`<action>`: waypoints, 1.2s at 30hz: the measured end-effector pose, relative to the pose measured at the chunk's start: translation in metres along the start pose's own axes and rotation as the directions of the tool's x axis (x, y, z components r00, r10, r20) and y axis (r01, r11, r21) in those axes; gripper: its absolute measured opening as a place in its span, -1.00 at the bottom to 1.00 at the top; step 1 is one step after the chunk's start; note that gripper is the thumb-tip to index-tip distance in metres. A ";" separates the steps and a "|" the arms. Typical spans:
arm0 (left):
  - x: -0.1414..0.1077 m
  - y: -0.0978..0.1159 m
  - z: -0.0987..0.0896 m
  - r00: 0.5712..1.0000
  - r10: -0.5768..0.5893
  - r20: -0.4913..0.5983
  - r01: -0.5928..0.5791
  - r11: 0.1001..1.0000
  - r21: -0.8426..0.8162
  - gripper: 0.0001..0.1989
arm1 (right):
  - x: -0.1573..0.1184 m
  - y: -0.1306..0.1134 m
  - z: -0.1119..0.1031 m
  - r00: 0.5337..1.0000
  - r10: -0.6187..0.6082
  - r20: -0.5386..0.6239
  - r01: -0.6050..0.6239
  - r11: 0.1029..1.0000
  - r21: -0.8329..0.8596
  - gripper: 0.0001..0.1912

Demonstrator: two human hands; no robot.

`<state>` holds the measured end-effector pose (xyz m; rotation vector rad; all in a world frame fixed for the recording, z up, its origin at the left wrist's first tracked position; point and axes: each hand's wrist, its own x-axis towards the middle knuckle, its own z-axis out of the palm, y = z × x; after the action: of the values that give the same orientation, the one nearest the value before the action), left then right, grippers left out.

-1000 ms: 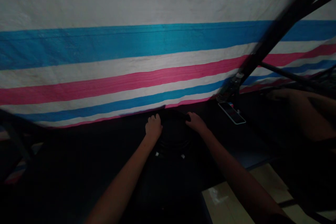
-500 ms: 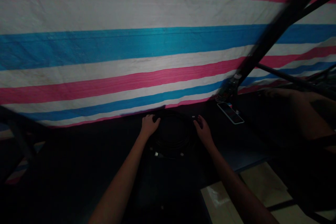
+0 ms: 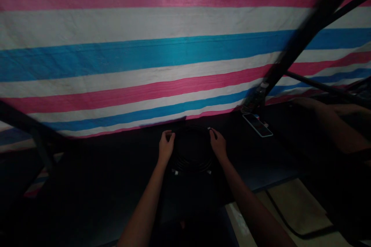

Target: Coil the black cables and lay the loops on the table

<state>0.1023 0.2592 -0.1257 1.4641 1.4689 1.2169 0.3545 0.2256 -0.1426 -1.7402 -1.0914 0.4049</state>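
A black cable [image 3: 193, 167], wound into a round coil, lies on the dark tabletop [image 3: 110, 177] in front of me. On the coil's left side, my left hand [image 3: 166, 147] is closed with thumb and fingers round the strands. My right hand [image 3: 218, 145] grips the coil's right side, its thumb and fingertips closed by a small silvery plug [image 3: 209, 128]. Two more light-coloured plugs show at the near edge of the coil, a left plug [image 3: 176, 173] and a right plug [image 3: 209, 171]. Dim light hides the single strands under my fingers.
A phone [image 3: 257, 125] lies to the right, with a clear plastic bottle [image 3: 256, 98] behind it. Another person's arm [image 3: 333, 123] rests at far right. A striped tarp [image 3: 145, 58] hangs behind the table; a dark metal post [image 3: 301, 42] slants across. Cardboard [image 3: 295, 204] lies below right.
My right hand has moved left onto the coil and its fingers have closed. My left hand has turned more upright and closed on the cable. The view has shifted slightly.
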 end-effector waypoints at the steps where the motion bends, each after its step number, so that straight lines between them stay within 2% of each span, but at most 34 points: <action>1: -0.003 -0.001 -0.002 1.000 -0.006 -0.015 0.006 1.000 -0.011 -0.70 | -0.002 0.000 -0.001 1.000 0.003 -0.005 -0.003 1.000 0.015 -0.39; 3: -0.009 -0.001 -0.004 1.000 -0.004 -0.029 0.003 1.000 -0.029 -0.69 | -0.007 0.000 -0.001 1.000 0.015 -0.011 -0.015 0.999 0.049 -0.40; 8: -0.020 0.001 0.001 1.000 0.016 0.013 -0.015 0.998 -0.064 -0.74 | -0.019 -0.005 0.009 0.999 0.044 0.027 -0.048 0.986 0.162 -0.40; 11: -0.028 -0.002 -0.007 1.000 0.003 -0.010 -0.004 0.995 -0.101 -0.73 | -0.030 -0.010 0.015 0.997 0.062 0.047 -0.071 0.975 0.211 -0.35; 15: -0.045 -0.009 -0.038 0.998 -0.007 -0.063 -0.001 0.992 -0.126 -0.75 | -0.049 -0.019 0.025 0.990 0.087 0.107 -0.110 0.965 0.238 -0.27; 19: -0.059 -0.017 -0.082 0.992 -0.028 -0.124 0.009 0.989 -0.147 -0.72 | -0.075 -0.038 0.050 0.984 0.034 0.173 -0.080 0.960 0.267 -0.38; 25: -0.043 -0.035 -0.143 0.960 -0.037 -0.276 -0.019 0.980 -0.196 -0.66 | -0.113 -0.071 0.104 0.978 -0.062 0.198 0.006 0.962 0.274 -0.47; 29: -0.042 -0.051 -0.179 0.931 -0.051 -0.360 -0.024 0.979 -0.202 -0.61 | -0.134 -0.086 0.127 0.970 -0.109 0.216 0.049 0.963 0.264 -0.48; 32: -0.057 -0.056 -0.195 0.927 -0.058 -0.371 -0.007 0.985 -0.172 -0.62 | -0.147 -0.092 0.132 0.961 -0.145 0.235 0.080 0.961 0.263 -0.49; 36: -0.077 -0.054 -0.195 0.943 -0.035 -0.330 -0.001 0.994 -0.107 -0.68 | -0.155 -0.096 0.129 0.959 -0.158 0.236 0.095 0.961 0.259 -0.51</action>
<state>-0.0915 0.1632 -0.1287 1.2144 1.6017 1.5639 0.1357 0.1812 -0.1488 -1.4175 -1.2707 0.6676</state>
